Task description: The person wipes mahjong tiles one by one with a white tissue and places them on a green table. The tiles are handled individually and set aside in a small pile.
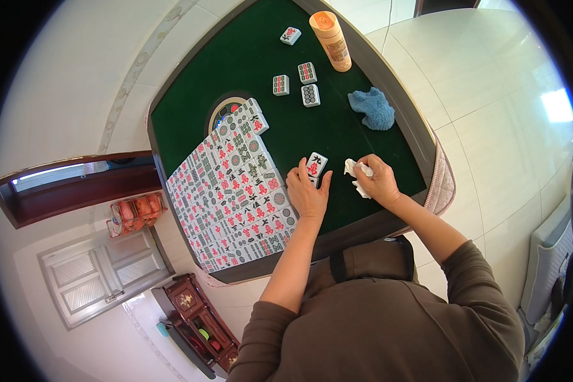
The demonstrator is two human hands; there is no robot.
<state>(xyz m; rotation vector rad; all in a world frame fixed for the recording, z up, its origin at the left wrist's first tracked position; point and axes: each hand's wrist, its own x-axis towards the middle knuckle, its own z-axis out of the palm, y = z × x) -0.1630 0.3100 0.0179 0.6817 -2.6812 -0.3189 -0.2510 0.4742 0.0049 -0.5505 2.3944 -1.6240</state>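
Note:
My left hand [310, 188] rests on the green felt, thumb and fingers around two white mahjong tiles. The upper one, a character tile [317, 164], lies face up; the lower tile [313, 181] is mostly hidden by the hand. In my right hand [379, 180] is a crumpled white tissue [355, 172], pinched just right of those tiles. Left of my left hand, a block of face-up mahjong tiles [238, 191] lies in close rows.
Loose tiles [307, 72] lie farther back, near an orange bottle [332, 42]. A blue cloth [373, 109] is by the right side. The mahjong table's dark rim [396, 90] surrounds the felt; a round centre panel [224, 109] is partly covered by tiles. A dark wooden cabinet [200, 320] stands lower left.

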